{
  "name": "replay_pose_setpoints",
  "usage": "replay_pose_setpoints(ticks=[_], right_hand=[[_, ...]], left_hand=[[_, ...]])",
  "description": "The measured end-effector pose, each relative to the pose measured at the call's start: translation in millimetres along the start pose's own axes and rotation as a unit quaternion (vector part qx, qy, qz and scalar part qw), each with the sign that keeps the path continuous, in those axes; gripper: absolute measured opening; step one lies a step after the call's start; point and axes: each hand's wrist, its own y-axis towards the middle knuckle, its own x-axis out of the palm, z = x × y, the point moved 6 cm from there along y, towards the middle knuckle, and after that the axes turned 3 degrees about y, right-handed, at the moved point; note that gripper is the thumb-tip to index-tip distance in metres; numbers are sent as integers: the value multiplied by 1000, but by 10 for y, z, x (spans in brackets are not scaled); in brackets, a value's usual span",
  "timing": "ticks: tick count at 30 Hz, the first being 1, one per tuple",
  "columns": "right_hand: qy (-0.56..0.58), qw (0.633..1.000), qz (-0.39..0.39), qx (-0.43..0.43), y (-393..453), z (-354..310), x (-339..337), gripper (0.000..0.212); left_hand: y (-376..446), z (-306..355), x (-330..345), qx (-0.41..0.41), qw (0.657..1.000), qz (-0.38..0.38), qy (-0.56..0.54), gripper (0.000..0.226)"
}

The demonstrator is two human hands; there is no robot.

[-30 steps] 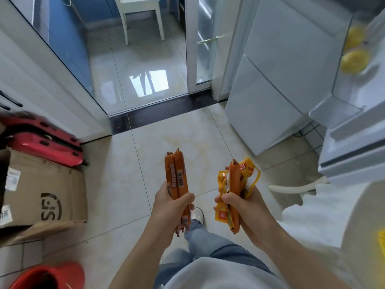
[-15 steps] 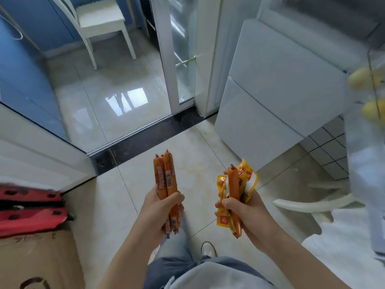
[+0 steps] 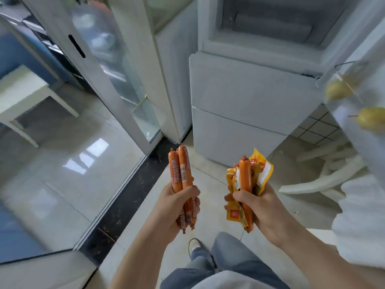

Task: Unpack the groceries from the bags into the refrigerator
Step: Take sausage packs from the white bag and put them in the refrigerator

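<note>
Before the refrigerator [image 3: 250,97], at the lower centre of the view, we find both hands raised and occupied. Our left hand [image 3: 177,203] grips a bundle of orange sausage sticks [image 3: 180,174], held upright; each carries white lettering and a barcode strip, but the writing is too blurred to read. Our right hand [image 3: 256,203] grips a single orange sausage [image 3: 245,178] together with a crumpled yellow wrapper [image 3: 261,174]; the wrapper bears a small orange square mark near its lower edge, not legible.

At 12 o'clock the refrigerator stands with its upper compartment [image 3: 270,26] open and two closed drawer fronts below. At 2 o'clock the open door's shelf [image 3: 350,97] holds two yellow pears [image 3: 373,119], blurred.

Underfoot, the floor [image 3: 208,180] is pale glossy tile, with a dark threshold strip [image 3: 129,190] running from 6 toward 12 o'clock. At 10 o'clock a glass-panelled sliding door [image 3: 108,65] stands, with a white chair [image 3: 25,94] in the room beyond at 9 o'clock. At 3 o'clock white plastic chair parts [image 3: 325,174] lie near white fabric [image 3: 362,205].
</note>
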Motion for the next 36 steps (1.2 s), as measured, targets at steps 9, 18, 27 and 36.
replay_pose_setpoints(ticks=[9,18,27,36], right_hand=[[55,991,70,-96,593,-1092,-282,46],[50,975,88,-200,1194,-2416,-535,43],[57,946,73,-310,1517,-3750,-569,41],[5,907,130,-400,1706,-5016,-519,34]], left_hand=[[846,1060,714,49,991,-112,61,30],[1504,2220,1576,128,981,-136,58,30],[1759,3510,2255,244,950,-171,93,29],[1796,4867,2638,358,906,-183,130,13]])
